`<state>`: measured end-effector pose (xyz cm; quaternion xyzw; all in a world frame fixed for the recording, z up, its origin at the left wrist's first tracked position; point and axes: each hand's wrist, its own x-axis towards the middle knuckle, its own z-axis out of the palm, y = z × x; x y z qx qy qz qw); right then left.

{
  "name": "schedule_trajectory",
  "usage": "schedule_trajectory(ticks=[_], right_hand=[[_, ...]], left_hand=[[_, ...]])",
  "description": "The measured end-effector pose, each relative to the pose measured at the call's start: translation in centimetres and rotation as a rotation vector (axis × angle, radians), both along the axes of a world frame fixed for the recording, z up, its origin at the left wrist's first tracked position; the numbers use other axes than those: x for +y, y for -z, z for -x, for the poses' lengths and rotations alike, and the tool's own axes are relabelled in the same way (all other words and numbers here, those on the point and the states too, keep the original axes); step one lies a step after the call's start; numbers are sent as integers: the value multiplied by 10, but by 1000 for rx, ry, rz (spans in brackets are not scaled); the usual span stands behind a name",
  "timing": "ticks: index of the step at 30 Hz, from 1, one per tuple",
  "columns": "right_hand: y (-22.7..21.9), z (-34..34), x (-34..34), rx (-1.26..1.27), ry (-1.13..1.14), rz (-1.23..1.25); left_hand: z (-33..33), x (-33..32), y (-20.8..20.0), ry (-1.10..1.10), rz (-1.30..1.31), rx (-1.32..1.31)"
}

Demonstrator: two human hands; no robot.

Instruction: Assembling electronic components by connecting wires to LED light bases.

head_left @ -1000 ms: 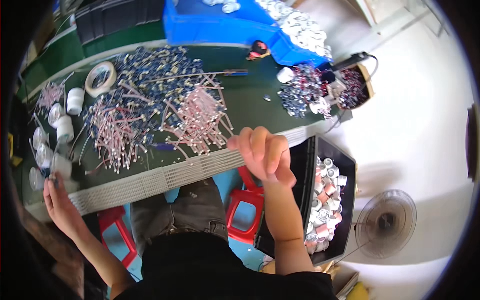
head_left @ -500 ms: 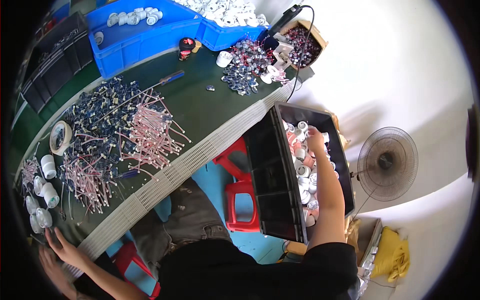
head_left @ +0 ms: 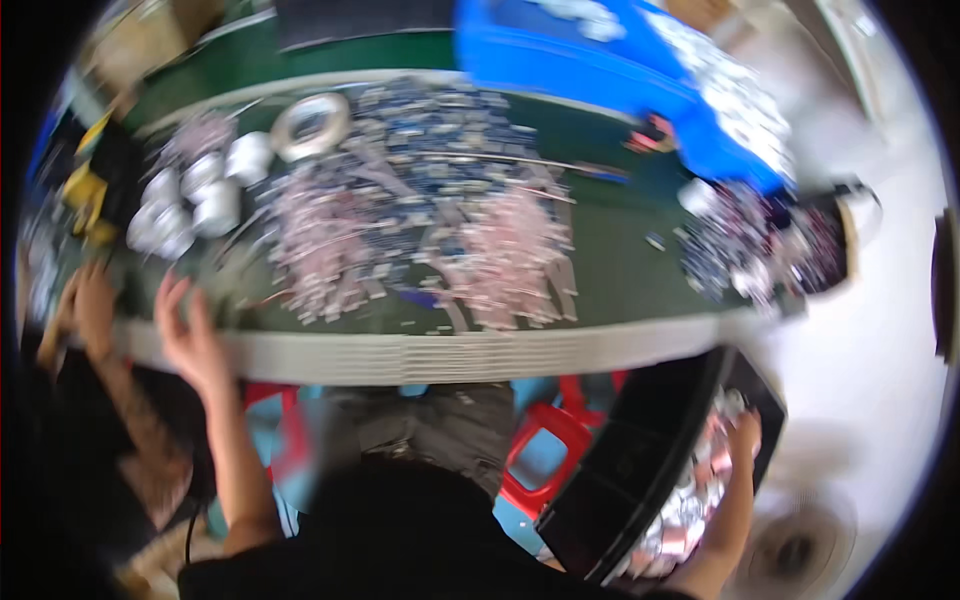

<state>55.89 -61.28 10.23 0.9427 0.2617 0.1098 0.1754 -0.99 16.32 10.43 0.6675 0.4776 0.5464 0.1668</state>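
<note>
My left hand (head_left: 192, 335) is raised over the front edge of the workbench, fingers spread and nothing in them. Several white cylindrical housings (head_left: 215, 208) stand and lie just beyond it on the bench. To its right lie piles of pink-and-white wire leads (head_left: 505, 250) and small dark blue components (head_left: 440, 115). My right hand (head_left: 742, 435) reaches down into a black crate (head_left: 640, 440) at the lower right. White and pinkish cylindrical housings (head_left: 690, 500) fill that crate around it. Motion blur smears its fingers, so whether it grips one cannot be made out.
At the far left a co-worker's hands (head_left: 88, 305) are at the bench edge. A tape roll (head_left: 310, 127) and a screwdriver (head_left: 600, 173) lie on the bench. Blue bins (head_left: 575, 65) stand behind. A red stool (head_left: 545, 455) and a fan (head_left: 795, 550) are near the crate.
The view has swung left, bringing more of the co-worker into sight. My left hand has moved away from the white housings, fingers spread. My right hand stays in the crate.
</note>
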Motion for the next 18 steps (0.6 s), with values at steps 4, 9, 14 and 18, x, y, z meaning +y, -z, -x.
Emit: schedule_trajectory(ticks=[4,9,14,18], right_hand=[[-90,43,57,104,446,-632],[-146,170,301,578,-229,-1312],[-97,270,501,1533,-790,-1146],[-55,298,565,1610,-912,-1223]], left_hand=[[-52,-34,-28,98,-259,-69],[-100,-104,-62,868,-123,-19],[-110,-142,-74,1275,526,-146],[-86,-106,-60,947,319,-53]])
